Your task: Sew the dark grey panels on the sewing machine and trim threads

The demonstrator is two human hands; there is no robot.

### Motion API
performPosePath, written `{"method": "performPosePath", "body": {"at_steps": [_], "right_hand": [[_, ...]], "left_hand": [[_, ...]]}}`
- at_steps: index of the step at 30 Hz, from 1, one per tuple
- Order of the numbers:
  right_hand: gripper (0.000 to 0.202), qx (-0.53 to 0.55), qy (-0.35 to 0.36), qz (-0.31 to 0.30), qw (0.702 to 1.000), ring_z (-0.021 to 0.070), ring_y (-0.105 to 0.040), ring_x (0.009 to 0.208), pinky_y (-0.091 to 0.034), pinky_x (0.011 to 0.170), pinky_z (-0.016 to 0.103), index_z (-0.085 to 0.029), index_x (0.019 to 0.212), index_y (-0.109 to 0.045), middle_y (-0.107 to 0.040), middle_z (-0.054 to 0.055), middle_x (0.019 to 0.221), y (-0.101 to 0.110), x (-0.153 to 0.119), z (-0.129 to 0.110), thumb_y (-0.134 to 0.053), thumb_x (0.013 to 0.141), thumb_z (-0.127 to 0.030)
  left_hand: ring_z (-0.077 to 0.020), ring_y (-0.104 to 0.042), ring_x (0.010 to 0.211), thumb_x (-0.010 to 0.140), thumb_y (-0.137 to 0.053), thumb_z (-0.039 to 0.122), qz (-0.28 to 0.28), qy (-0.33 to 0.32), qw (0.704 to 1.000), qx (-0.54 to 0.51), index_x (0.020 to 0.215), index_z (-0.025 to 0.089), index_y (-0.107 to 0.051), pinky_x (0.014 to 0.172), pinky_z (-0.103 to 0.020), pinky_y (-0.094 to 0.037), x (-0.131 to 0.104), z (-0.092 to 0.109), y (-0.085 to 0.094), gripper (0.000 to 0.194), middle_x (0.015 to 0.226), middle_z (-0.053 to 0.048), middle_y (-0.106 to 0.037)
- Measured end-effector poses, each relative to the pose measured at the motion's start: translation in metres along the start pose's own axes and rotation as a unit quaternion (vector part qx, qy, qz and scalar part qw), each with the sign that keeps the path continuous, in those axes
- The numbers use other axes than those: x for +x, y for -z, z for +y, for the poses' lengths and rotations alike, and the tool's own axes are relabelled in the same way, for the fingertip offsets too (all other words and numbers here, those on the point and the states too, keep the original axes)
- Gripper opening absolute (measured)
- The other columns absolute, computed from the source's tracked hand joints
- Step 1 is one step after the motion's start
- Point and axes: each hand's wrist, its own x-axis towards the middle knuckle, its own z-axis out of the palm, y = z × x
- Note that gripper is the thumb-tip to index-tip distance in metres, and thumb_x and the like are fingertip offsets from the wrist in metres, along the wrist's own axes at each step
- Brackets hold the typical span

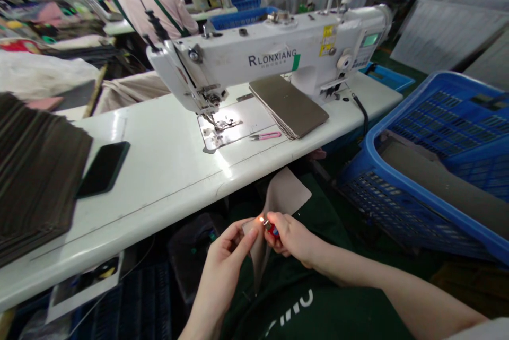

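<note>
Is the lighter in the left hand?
No, the right hand holds the lighter, lit, while the left hand pinches the fabric piece.

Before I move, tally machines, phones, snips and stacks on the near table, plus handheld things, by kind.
Sewing machine: 1
Phone: 1
Pink snips: 1
Left stack, right stack: 2
Lighter, right hand: 1
Fabric piece, left hand: 1
Total: 7

the white sewing table (159,144) supports the sewing machine (258,53), a brown panel stack (292,104), pink thread snips (267,136), a dark phone (104,169) and, leftmost, a taller fabric stack (37,175).
</note>
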Motion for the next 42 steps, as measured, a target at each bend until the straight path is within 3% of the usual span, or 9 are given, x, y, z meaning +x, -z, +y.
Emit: {"method": "performPosePath", "body": {"at_steps": [10, 26, 30, 33, 35, 37, 39, 42], "right_hand": [[0.046, 0.002, -0.009, -0.003, 1.000, 0.0057, -0.025, 0.038, -0.013, 0.035, 0.020, -0.017, 0.059, -0.043, -0.035, -0.005, 0.048, -0.001, 0.001, 0.001, -0.029, 0.095, -0.041], [0.053, -0.006, -0.010, -0.006, 1.000, 0.0063, -0.027, 0.039, -0.014, 0.037, 0.020, -0.017, 0.060, -0.044, -0.035, -0.004, 0.049, -0.001, -0.001, 0.003, -0.028, 0.097, -0.052], [0.061, -0.033, 0.067, -0.014, 0.997, 0.0070, -0.032, 0.047, -0.024, 0.044, 0.020, -0.016, 0.069, -0.051, -0.039, -0.003, 0.056, 0.006, -0.008, -0.003, -0.023, 0.097, -0.061], [0.041, -0.098, 0.175, 0.017, 0.979, 0.0083, -0.038, 0.057, -0.033, 0.054, 0.020, -0.018, 0.098, -0.057, -0.044, -0.004, 0.067, 0.015, -0.016, -0.017, -0.049, 0.091, -0.057], [0.041, -0.158, 0.212, 0.026, 0.964, 0.0089, -0.039, 0.060, -0.036, 0.058, 0.021, -0.023, 0.115, -0.055, -0.044, -0.005, 0.070, 0.018, -0.019, -0.028, -0.067, 0.084, -0.046], [0.035, -0.215, 0.226, 0.026, 0.950, 0.0100, -0.043, 0.064, -0.038, 0.062, 0.022, -0.023, 0.112, -0.059, -0.049, -0.004, 0.074, 0.019, -0.019, -0.036, -0.070, 0.082, -0.038], [0.018, -0.260, 0.240, 0.035, 0.935, 0.0117, -0.049, 0.071, -0.039, 0.066, 0.023, -0.021, 0.097, -0.065, -0.055, -0.001, 0.079, 0.017, -0.018, -0.040, -0.066, 0.085, -0.034], [0.015, -0.274, 0.245, 0.050, 0.929, 0.0114, -0.050, 0.070, -0.038, 0.064, 0.022, -0.018, 0.084, -0.063, -0.056, -0.002, 0.076, 0.013, -0.016, -0.041, -0.063, 0.087, -0.033]], "left_hand": [[-0.0233, -0.065, 0.095, 0.086, -0.065, 0.041, -0.011, -0.004, 0.999, 0.037, 0.120, 0.022, -0.064, 0.082, -0.029, -0.049, -0.003, 0.003, 0.001, 0.039, 0.110, -0.008, -0.070], [-0.0222, -0.066, 0.089, 0.085, -0.066, 0.043, -0.005, -0.010, 0.998, 0.058, 0.117, 0.022, -0.066, 0.076, -0.027, -0.049, -0.003, 0.006, 0.002, 0.039, 0.098, -0.006, -0.072], [-0.0213, -0.066, 0.085, 0.083, -0.068, 0.042, 0.000, 0.006, 1.000, 0.018, 0.115, 0.022, -0.067, 0.075, -0.027, -0.050, -0.004, 0.006, 0.004, 0.038, 0.097, -0.006, -0.072], [-0.0211, -0.066, 0.081, 0.081, -0.071, 0.041, 0.000, 0.026, 0.999, -0.019, 0.116, 0.021, -0.067, 0.072, -0.028, -0.050, -0.006, 0.008, 0.002, 0.040, 0.093, -0.006, -0.072], [-0.0223, -0.066, 0.081, 0.078, -0.073, 0.041, 0.007, 0.036, 0.998, -0.046, 0.114, 0.020, -0.068, 0.073, -0.029, -0.050, -0.007, 0.010, -0.001, 0.042, 0.092, -0.007, -0.072], [-0.0237, -0.067, 0.082, 0.077, -0.074, 0.040, 0.011, 0.044, 0.997, -0.070, 0.113, 0.019, -0.068, 0.076, -0.032, -0.051, -0.008, 0.012, -0.004, 0.043, 0.093, -0.008, -0.072], [-0.0244, -0.067, 0.083, 0.077, -0.074, 0.040, 0.001, 0.051, 0.995, -0.081, 0.115, 0.019, -0.068, 0.076, -0.033, -0.051, -0.008, 0.012, -0.005, 0.044, 0.095, -0.008, -0.072], [-0.0231, -0.066, 0.086, 0.079, -0.074, 0.037, -0.026, 0.053, 0.995, -0.083, 0.118, 0.020, -0.067, 0.078, -0.031, -0.049, -0.008, 0.011, -0.004, 0.043, 0.098, -0.008, -0.072]]}}
